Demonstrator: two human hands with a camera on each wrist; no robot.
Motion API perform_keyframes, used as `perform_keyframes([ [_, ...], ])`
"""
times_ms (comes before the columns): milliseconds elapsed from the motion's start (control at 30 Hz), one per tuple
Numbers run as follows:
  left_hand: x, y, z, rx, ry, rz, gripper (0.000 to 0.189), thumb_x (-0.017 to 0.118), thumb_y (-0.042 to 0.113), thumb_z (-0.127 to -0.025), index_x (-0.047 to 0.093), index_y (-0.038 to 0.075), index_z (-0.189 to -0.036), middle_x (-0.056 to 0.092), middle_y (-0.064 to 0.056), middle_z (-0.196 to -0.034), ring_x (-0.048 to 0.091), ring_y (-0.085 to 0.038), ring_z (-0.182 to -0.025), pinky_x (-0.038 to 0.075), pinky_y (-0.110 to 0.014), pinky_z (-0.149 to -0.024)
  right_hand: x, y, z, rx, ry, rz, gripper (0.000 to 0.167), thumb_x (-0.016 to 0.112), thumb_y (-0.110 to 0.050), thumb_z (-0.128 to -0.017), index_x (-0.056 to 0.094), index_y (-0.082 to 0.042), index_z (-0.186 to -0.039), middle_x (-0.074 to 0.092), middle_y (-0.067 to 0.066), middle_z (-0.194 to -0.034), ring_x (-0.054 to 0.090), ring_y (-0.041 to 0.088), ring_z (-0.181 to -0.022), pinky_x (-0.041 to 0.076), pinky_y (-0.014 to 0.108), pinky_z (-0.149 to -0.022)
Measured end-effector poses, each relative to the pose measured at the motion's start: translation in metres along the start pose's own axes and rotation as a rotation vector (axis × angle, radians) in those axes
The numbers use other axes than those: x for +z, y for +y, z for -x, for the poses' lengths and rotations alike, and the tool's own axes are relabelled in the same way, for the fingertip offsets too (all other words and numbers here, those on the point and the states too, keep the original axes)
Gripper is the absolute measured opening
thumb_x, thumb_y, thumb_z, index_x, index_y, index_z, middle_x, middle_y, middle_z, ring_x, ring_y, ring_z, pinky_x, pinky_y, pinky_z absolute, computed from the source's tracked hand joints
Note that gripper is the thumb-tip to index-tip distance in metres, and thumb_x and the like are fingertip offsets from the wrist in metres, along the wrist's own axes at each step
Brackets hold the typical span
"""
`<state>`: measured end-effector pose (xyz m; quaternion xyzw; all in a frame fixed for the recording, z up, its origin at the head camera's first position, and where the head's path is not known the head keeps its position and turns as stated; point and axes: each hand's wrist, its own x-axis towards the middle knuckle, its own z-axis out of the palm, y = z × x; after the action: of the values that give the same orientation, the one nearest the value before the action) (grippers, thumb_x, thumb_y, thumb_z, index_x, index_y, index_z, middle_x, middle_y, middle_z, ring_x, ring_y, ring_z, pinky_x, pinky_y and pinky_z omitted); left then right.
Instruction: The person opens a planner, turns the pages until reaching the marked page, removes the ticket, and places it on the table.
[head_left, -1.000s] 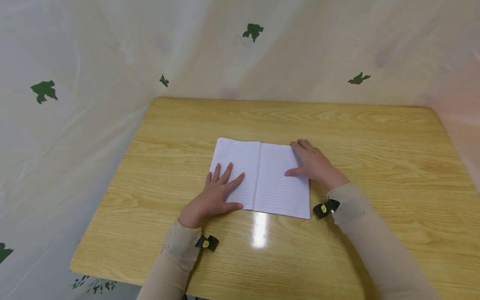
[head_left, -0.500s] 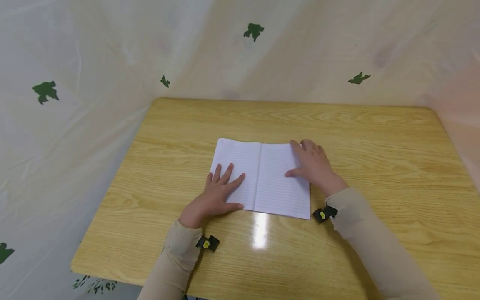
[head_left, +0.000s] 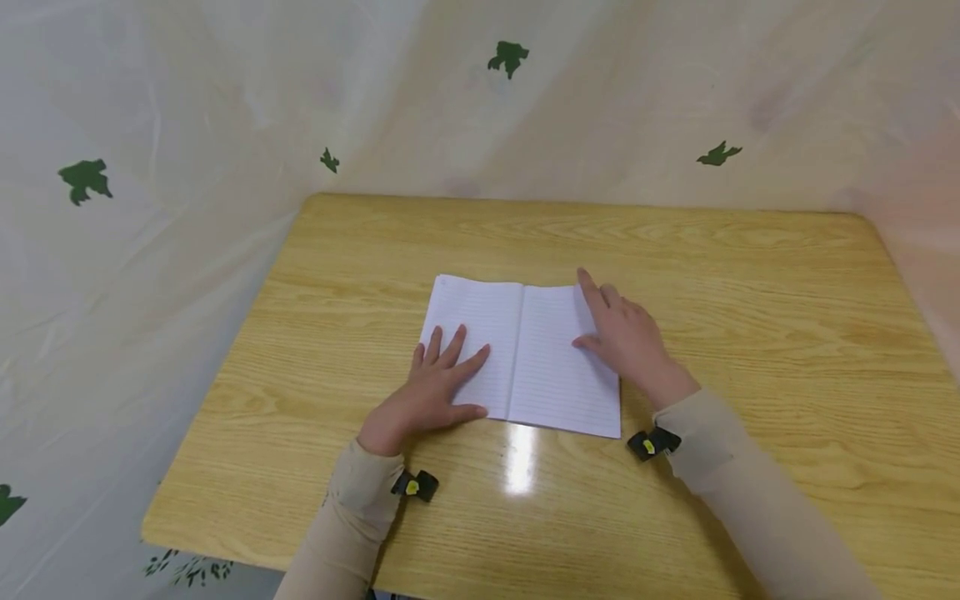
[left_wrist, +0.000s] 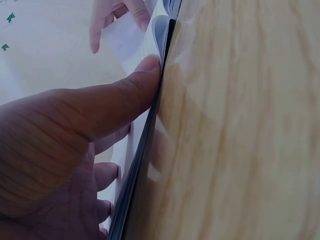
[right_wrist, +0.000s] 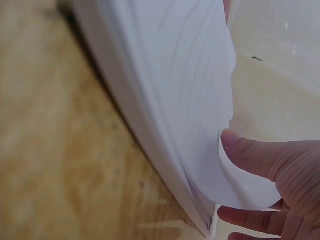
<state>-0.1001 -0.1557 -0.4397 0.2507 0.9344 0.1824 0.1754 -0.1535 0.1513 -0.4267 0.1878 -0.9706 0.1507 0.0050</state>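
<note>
An open lined notebook (head_left: 558, 383) lies on the wooden table. My left hand (head_left: 429, 398) rests on its left page with the fingers spread, the thumb near the lower edge. In the left wrist view, that thumb (left_wrist: 110, 105) presses the page by the notebook's edge. At the upper right corner, my right hand (head_left: 630, 337) has its thumb on the right page and its index finger extended past the top edge. The right wrist view shows a lifted, curled page (right_wrist: 240, 187) pinched between thumb (right_wrist: 255, 155) and fingers.
The wooden table (head_left: 765, 333) extends around the notebook on all sides. Pale sheeting (head_left: 420, 100) with green bird shapes hangs behind and to the left of it. Each sleeved wrist carries a small black device (head_left: 415, 486).
My right hand's fingers have shifted at the page corner; the index finger now reaches farther past the top edge. The left hand and the notebook have stayed in place.
</note>
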Motion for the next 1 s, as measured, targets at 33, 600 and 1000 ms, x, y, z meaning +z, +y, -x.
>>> perform_keyframes([
  [33, 0.000, 0.000, 0.000, 0.003, 0.003, -0.004, 0.085, 0.066, 0.052, -0.088, 0.024, 0.022, -0.156, -0.004, -0.018, -0.161, -0.016, -0.047, -0.142, -0.005, -0.066, -0.110, 0.000, -0.001, 0.001, 0.008, -0.009, -0.010, 0.106, 0.079, -0.028, -0.083, 0.006, -0.007, -0.157, 0.050, 0.032, -0.131, 0.059, 0.045, -0.103, 0.047, 0.057, -0.087],
  [600, -0.001, -0.001, 0.001, 0.009, 0.001, 0.019, 0.083, 0.065, 0.050, -0.089, 0.025, 0.022, -0.156, -0.002, -0.019, -0.161, -0.016, -0.047, -0.142, -0.004, -0.066, -0.110, 0.002, -0.035, 0.018, 0.004, -0.055, -0.232, 0.103, 0.069, -0.034, -0.091, -0.005, -0.006, -0.156, 0.046, 0.019, -0.145, 0.068, 0.036, -0.088, 0.051, 0.050, -0.079],
  [1000, -0.001, 0.003, -0.003, -0.050, 0.004, 0.060, 0.093, 0.053, 0.056, -0.094, 0.001, 0.012, -0.157, -0.011, -0.018, -0.160, -0.017, -0.041, -0.144, -0.007, -0.060, -0.112, 0.016, -0.053, 0.031, -0.184, -0.140, -0.197, 0.071, 0.065, -0.038, -0.093, 0.039, -0.001, -0.148, 0.014, 0.029, -0.157, 0.032, 0.045, -0.137, 0.035, 0.054, -0.106],
])
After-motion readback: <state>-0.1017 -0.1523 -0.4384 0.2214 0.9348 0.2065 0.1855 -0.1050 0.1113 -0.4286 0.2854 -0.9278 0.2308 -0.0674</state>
